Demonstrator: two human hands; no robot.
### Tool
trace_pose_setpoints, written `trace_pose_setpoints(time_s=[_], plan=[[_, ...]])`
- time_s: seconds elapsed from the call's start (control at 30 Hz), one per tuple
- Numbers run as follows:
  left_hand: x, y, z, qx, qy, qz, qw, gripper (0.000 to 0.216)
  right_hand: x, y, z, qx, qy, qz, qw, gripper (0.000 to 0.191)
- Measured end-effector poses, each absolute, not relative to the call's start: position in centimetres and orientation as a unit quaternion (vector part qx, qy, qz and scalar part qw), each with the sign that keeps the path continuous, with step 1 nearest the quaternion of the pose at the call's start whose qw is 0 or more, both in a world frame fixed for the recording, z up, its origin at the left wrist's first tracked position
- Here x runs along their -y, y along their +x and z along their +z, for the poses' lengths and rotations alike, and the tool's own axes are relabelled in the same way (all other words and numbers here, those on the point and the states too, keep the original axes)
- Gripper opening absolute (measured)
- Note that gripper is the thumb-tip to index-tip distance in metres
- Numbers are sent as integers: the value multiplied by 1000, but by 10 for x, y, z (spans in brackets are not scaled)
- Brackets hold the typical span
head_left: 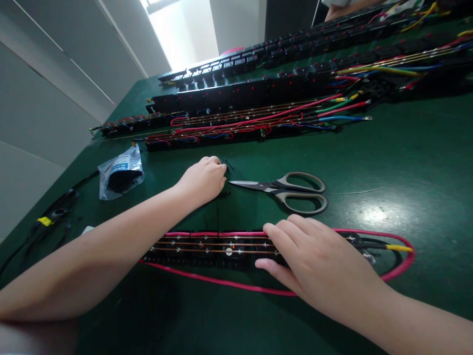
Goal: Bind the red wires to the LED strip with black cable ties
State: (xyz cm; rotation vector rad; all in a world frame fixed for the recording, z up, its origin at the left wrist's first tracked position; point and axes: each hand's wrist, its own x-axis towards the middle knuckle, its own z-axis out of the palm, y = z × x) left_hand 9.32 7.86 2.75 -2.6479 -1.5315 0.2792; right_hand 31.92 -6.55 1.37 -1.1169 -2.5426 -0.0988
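Observation:
Close in front of me lies a black wired strip (207, 250) with copper-coloured rods and a red cable (221, 282) looped around it. My right hand (314, 261) is wrapped over the strip's right half, thumb on the near side and fingers on the far side. Beyond the strip, my left hand (205, 178) is closed low at the table over thin black cable ties (229, 165), whose ends stick out past the fingertips. Its fingertips are partly hidden. One thin black tie (218, 214) stands up from the strip's far edge. Grey-handled scissors (284, 190) lie just right of my left hand, blades towards it.
A clear plastic bag (121, 172) with dark contents lies on the left of the green table (417, 167). Nearby is a black cable with yellow tape (45, 221). Several more wired strips (236, 129) lie across the back. Another person's arm (347, 9) shows at the top right.

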Motion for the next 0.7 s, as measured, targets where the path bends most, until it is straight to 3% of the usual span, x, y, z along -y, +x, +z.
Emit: trace_pose_setpoints(time_s=[0.23, 0.4, 0.7], plan=[[-61, 96, 51, 532, -846, 39, 32, 31, 66, 319, 14, 901, -396, -35, 175, 33], [0, 93, 70, 541, -833, -113, 0, 23, 66, 319, 12, 902, -393, -41, 176, 33], [-13, 50, 48, 622, -778, -76, -41, 20, 58, 320, 11, 897, -400, -42, 183, 43]])
